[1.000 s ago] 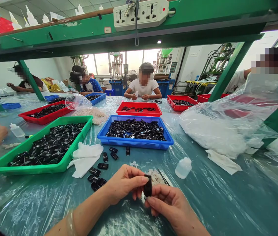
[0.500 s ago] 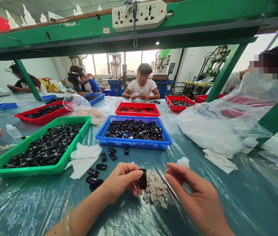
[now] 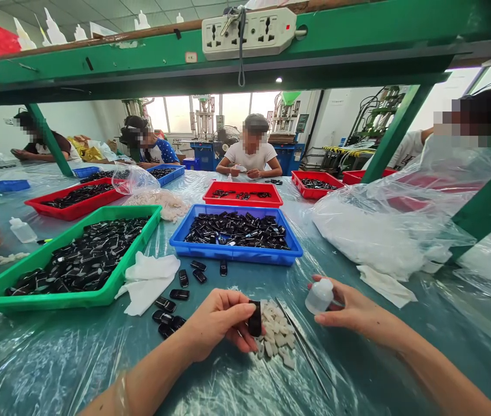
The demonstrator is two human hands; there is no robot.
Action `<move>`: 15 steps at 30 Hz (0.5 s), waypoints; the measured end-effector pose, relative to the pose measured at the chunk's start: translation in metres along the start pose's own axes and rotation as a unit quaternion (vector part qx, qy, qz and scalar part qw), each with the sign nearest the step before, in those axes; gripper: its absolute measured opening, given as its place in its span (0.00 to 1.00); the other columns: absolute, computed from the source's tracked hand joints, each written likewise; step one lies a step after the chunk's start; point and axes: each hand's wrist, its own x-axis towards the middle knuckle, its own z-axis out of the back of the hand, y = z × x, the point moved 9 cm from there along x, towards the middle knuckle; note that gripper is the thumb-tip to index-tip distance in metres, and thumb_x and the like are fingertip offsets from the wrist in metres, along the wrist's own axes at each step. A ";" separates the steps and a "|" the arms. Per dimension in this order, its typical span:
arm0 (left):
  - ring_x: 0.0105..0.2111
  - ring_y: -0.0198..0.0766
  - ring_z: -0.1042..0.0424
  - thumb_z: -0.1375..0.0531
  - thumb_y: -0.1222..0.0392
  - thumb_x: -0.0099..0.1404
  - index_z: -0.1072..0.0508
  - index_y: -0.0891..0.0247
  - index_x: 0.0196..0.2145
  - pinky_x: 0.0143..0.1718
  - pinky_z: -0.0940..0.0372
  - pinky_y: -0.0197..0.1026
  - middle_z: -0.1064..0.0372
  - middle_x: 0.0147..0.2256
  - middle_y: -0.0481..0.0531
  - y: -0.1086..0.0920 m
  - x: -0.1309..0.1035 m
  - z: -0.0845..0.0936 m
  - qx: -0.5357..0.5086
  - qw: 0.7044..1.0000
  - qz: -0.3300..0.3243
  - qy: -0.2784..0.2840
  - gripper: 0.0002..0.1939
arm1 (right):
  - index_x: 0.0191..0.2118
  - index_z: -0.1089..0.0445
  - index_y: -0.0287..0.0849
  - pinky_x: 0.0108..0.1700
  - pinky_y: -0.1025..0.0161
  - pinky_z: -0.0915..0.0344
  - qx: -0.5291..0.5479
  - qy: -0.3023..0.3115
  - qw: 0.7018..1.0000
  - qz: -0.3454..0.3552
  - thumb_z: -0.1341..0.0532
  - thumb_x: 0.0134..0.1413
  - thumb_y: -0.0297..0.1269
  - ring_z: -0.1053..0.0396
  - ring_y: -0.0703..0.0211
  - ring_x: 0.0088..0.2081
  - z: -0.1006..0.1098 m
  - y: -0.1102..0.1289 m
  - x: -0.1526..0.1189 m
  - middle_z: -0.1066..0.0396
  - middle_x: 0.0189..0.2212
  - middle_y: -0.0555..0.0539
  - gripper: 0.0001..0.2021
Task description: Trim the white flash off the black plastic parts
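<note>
Left hand pinches a black piece roughly upright between thumb and fingers, by the left edge of a pile of pale chips on the desk, probably to leave its broad face exposed. Right hand curls around a small bottle; cannot tell whether it grips. Tweezers between, presumably for quick reach.

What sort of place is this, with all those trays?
Probably a factory workshop: a blue tray and green tray hold piles of small black parts, several people share a table, and machines stand behind.
</note>
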 end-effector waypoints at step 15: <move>0.23 0.35 0.26 0.33 0.57 0.49 0.26 0.70 0.31 0.22 0.34 0.31 0.25 0.30 0.57 0.003 -0.005 -0.011 -0.020 0.999 0.016 0.038 0.15 | 0.41 0.30 0.40 0.38 0.58 0.33 -0.042 -0.089 0.992 0.080 0.37 0.40 0.50 0.29 0.47 0.39 -0.006 0.028 -0.008 0.26 0.39 0.43 0.23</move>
